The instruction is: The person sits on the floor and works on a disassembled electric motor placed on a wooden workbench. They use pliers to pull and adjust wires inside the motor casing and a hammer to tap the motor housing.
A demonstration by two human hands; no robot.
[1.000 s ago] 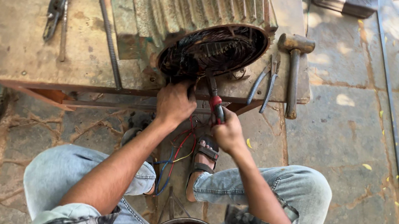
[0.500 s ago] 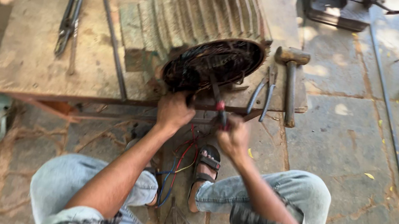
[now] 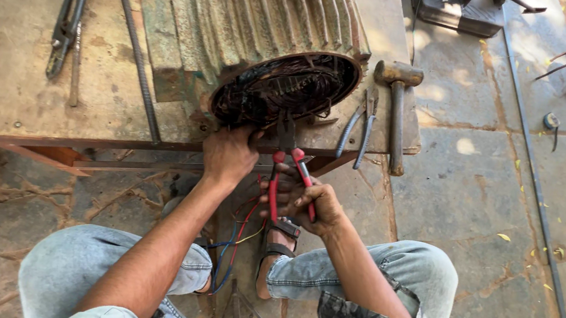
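Note:
A big ribbed green motor housing [image 3: 269,11] lies on its side on a worn wooden table [image 3: 6,74], its open end full of dark copper windings [image 3: 283,90] facing me. My left hand [image 3: 229,154] grips the windings at the lower rim of the opening. My right hand [image 3: 306,201] holds red-handled cutters [image 3: 289,168], whose jaws point up into the windings.
A hammer [image 3: 397,109] and grey pliers [image 3: 357,125] lie right of the motor. A steel rod [image 3: 136,50] and green-handled tools [image 3: 70,8] lie at the left. Coloured wires [image 3: 234,243] hang under the table by my sandalled foot [image 3: 276,257]. A long rod [image 3: 539,186] lies on the stone floor.
The view has shifted slightly, and both hands have stayed at the lower rim of the motor. The cutters have stayed at the windings.

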